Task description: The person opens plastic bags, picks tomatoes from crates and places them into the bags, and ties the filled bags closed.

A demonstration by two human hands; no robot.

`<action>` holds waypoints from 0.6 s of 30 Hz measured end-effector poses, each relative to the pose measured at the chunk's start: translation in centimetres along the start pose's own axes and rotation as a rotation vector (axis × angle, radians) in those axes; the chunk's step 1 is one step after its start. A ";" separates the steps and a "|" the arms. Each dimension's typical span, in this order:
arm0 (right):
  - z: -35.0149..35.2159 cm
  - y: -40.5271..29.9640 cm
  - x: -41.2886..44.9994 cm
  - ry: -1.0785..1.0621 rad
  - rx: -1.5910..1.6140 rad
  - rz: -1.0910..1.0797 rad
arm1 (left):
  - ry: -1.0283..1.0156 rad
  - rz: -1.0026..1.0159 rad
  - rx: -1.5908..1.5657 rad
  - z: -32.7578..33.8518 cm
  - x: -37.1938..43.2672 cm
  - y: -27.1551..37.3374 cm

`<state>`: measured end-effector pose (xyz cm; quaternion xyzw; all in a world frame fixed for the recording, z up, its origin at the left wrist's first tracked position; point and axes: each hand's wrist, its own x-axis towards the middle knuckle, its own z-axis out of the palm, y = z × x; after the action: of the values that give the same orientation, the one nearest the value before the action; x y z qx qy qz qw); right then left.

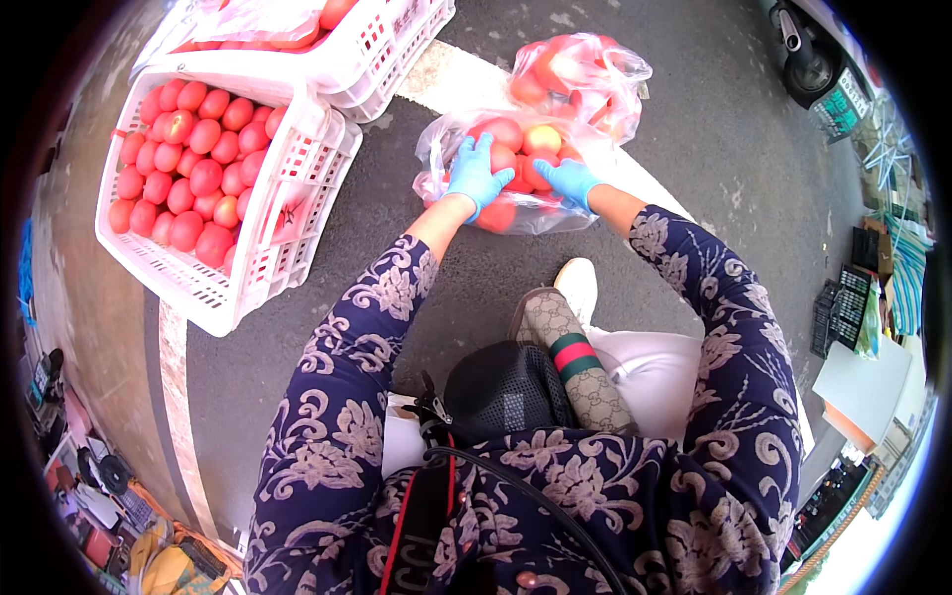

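Note:
Both my hands wear light blue gloves and reach into a clear plastic bag (543, 222) of tomatoes on the pavement. My left hand (476, 175) lies against tomatoes at the bag's left side, its thumb spread from the fingers. At the right, the thumb of my right hand (571, 181) points inward over a red tomato (538, 172); its other fingers are partly hidden, so its grip is unclear. One yellowish tomato (541, 139) sits among the red ones. Just beyond, a second plastic bag (584, 82) bulges with tomatoes.
A white plastic crate (294, 216) of tomatoes stands tilted at left, beside another crate (401, 44) behind it. White painted lines (178, 387) cross the asphalt. A scooter wheel (811, 74) shows at far right, above black crates (840, 309). A patterned bag (558, 327) and black pouch (506, 387) hang at my lap.

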<state>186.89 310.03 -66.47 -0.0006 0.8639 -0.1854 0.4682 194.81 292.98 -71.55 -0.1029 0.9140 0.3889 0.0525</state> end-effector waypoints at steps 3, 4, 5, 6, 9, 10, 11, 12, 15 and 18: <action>-2.3 1.7 -2.2 0.072 -0.486 -0.262 | -0.174 0.049 -0.045 -2.7 0.3 2.4; -3.1 1.2 -3.6 0.070 -0.482 -0.265 | -0.240 0.027 -0.100 -4.4 0.1 2.9; -4.2 0.2 -5.3 0.060 -0.607 -0.318 | -0.054 0.218 -0.077 -5.8 -0.2 2.7; -5.3 0.1 -6.6 0.054 -0.732 -0.357 | 0.087 0.394 -0.060 -7.5 -0.2 3.4; -7.1 2.1 -8.6 0.640 -1.017 -0.654 | 0.463 0.544 0.377 -12.8 -1.1 7.2; -7.6 2.7 -8.7 0.796 -1.078 -0.702 | 0.622 0.554 0.507 -13.2 -1.3 7.3; -7.9 2.4 -9.2 0.905 -1.036 -0.659 | 0.624 0.553 0.512 -13.4 -1.5 6.6; -8.1 2.2 -9.7 1.015 -0.990 -0.615 | 0.676 0.415 0.549 -13.1 -1.5 5.4; -8.5 3.9 -8.6 0.853 -0.628 -0.205 | 0.399 0.028 0.603 -11.9 -1.4 2.5; -8.1 5.5 -7.5 0.592 -0.083 -0.099 | -0.337 -0.274 0.545 -12.9 -1.3 1.2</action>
<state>185.47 319.03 -58.15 -0.0081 0.9686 -0.1647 0.1861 195.56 284.64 -61.53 -0.1411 0.9405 0.1316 0.2797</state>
